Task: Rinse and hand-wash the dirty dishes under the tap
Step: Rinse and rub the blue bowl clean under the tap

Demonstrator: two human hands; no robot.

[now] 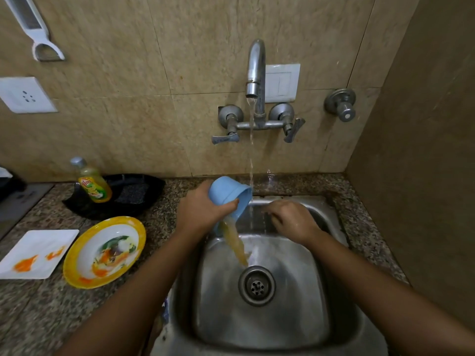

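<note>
Head view, the only one here: the left hand (203, 209) grips a blue cup (228, 194) tipped over the sink (321, 317), and brownish liquid (235, 242) pours out of it toward the drain (257, 285). Water runs from the tap (255, 68) just beside the cup. The right hand (290, 219) hovers apart from the cup, near the stream, fingers loosely bent, holding nothing as far as I can see.

On the bench (38, 317) to the left sit a yellow-rimmed bowl (67, 263) with food scraps, a white square plate (38, 242) with orange smears, and a dish soap bottle (93, 185).

So I'd call this the dump-out step on the first item. Next is probably turning the cup's mouth under the stream and rubbing inside with the free hand.
</note>
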